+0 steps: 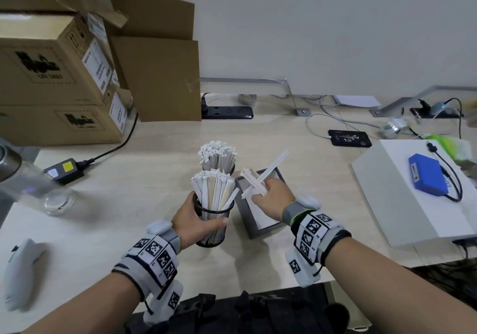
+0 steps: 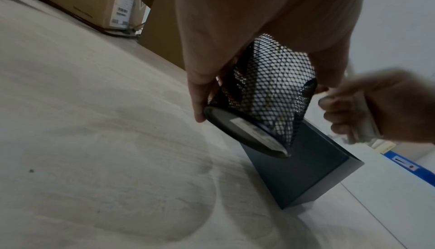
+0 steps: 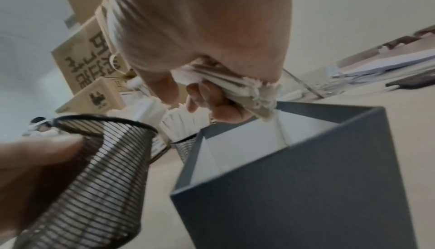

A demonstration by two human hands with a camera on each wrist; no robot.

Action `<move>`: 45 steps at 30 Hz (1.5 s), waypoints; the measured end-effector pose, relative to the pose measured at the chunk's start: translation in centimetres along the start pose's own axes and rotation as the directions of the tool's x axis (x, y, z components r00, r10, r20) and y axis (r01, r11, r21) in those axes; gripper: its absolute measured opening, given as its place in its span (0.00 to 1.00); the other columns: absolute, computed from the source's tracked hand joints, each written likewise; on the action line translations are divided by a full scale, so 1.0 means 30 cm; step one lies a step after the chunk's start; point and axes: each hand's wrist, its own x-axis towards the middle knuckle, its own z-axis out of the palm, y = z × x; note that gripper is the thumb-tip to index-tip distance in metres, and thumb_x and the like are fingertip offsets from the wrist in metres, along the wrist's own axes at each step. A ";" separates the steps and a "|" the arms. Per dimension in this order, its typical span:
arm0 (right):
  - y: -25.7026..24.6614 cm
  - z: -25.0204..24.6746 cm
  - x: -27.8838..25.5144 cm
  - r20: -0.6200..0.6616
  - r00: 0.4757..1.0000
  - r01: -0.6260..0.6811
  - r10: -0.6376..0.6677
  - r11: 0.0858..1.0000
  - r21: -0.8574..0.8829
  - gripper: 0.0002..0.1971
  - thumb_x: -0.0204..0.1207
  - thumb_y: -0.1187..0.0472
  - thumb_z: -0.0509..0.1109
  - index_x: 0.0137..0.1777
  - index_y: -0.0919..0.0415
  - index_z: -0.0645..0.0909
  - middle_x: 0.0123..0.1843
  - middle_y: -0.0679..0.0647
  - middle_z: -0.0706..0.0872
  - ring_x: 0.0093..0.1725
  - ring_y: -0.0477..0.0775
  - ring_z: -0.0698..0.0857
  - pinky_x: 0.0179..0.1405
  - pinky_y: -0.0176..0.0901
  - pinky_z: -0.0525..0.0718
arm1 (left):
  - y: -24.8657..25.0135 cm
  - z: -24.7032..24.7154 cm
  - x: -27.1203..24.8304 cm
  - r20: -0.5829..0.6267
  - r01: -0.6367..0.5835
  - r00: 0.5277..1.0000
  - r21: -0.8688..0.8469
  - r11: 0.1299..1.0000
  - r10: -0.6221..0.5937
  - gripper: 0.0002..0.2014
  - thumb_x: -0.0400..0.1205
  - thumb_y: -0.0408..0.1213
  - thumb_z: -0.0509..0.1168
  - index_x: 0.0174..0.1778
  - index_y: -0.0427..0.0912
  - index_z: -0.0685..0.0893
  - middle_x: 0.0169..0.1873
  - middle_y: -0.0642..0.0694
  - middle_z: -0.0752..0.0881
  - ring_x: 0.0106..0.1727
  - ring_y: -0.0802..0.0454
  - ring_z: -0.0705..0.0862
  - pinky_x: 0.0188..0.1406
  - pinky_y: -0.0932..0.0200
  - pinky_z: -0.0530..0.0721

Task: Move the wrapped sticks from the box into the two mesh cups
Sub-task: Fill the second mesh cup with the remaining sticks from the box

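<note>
My left hand (image 1: 196, 220) grips a black mesh cup (image 1: 213, 226) packed with white wrapped sticks (image 1: 214, 191) and holds it tilted off the table, its base (image 2: 244, 132) lifted. A second mesh cup (image 1: 219, 169), also full of sticks, stands just behind it. My right hand (image 1: 268, 194) holds a small bunch of wrapped sticks (image 1: 258, 181) above the grey box (image 1: 254, 226), one stick jutting up to the right. In the right wrist view the bunch (image 3: 235, 85) sits in my curled fingers over the box (image 3: 306, 188), whose white inside shows no sticks.
Stacked cardboard boxes (image 1: 56, 80) fill the back left. A power adapter (image 1: 64, 169) and a clear bottle (image 1: 31, 184) lie at left. A white box (image 1: 402, 191) carrying a blue pack (image 1: 427, 177) sits at right, a phone (image 1: 349, 137) and cables behind it.
</note>
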 end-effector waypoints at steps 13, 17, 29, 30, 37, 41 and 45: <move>-0.149 0.036 -0.044 -0.087 0.981 0.161 -0.175 0.976 -0.143 0.31 0.61 0.27 0.62 0.39 0.55 0.86 0.27 0.51 0.83 0.34 0.58 0.86 0.31 0.43 0.81 | 0.011 -0.008 0.010 0.031 -0.036 0.999 0.118 0.992 0.032 0.46 0.52 0.57 0.82 0.66 0.53 0.73 0.55 0.57 0.87 0.56 0.56 0.85 0.58 0.56 0.82; -0.180 0.033 -0.064 -0.064 0.953 0.271 -0.297 0.924 -0.269 0.33 0.59 0.25 0.66 0.60 0.42 0.79 0.41 0.44 0.86 0.47 0.53 0.87 0.38 0.39 0.76 | 0.010 -0.026 0.010 0.018 -0.042 0.999 0.114 0.993 0.041 0.43 0.51 0.59 0.80 0.62 0.54 0.74 0.51 0.59 0.87 0.53 0.57 0.87 0.54 0.56 0.84; -0.231 0.019 -0.064 0.273 0.861 0.388 -0.429 0.205 -0.899 0.18 0.78 0.66 0.55 0.61 0.64 0.82 0.55 0.60 0.82 0.53 0.62 0.84 0.51 0.51 0.74 | 0.031 -0.047 0.004 -0.003 -0.094 0.995 0.302 0.949 0.100 0.48 0.49 0.63 0.77 0.67 0.51 0.74 0.52 0.54 0.87 0.53 0.51 0.86 0.51 0.56 0.83; -0.244 0.028 -0.073 0.319 0.847 0.427 -0.425 0.187 -0.885 0.16 0.79 0.65 0.57 0.59 0.66 0.83 0.54 0.61 0.82 0.53 0.63 0.83 0.52 0.53 0.74 | 0.037 -0.041 0.005 -0.009 -0.086 0.996 0.314 0.945 0.094 0.47 0.50 0.62 0.77 0.66 0.52 0.74 0.51 0.55 0.87 0.52 0.51 0.86 0.48 0.57 0.83; -0.262 0.147 -0.050 0.477 0.715 0.553 -0.511 -0.002 -0.833 0.09 0.60 0.61 0.67 0.20 0.55 0.83 0.20 0.45 0.82 0.22 0.49 0.80 0.27 0.37 0.72 | 0.034 -0.015 0.016 0.043 -0.099 0.995 0.416 0.904 0.089 0.37 0.54 0.58 0.79 0.56 0.53 0.74 0.44 0.55 0.87 0.44 0.50 0.86 0.42 0.55 0.82; -0.279 0.077 -0.066 0.367 0.544 0.540 -0.754 -0.020 -0.841 0.06 0.65 0.62 0.68 0.36 0.55 0.87 0.30 0.51 0.84 0.35 0.56 0.83 0.52 0.53 0.83 | 0.010 -0.026 0.017 0.071 -0.036 0.997 0.167 0.985 0.025 0.38 0.55 0.52 0.84 0.59 0.53 0.77 0.48 0.56 0.89 0.49 0.61 0.87 0.50 0.58 0.84; -0.294 -0.010 -0.041 0.156 0.632 0.552 -0.759 0.300 -0.778 0.28 0.63 0.67 0.64 0.67 0.57 0.77 0.67 0.61 0.80 0.69 0.65 0.76 0.76 0.66 0.63 | -0.007 -0.038 0.029 0.018 -0.038 0.999 0.047 0.998 0.037 0.48 0.51 0.59 0.83 0.68 0.52 0.77 0.56 0.56 0.89 0.58 0.60 0.86 0.62 0.53 0.84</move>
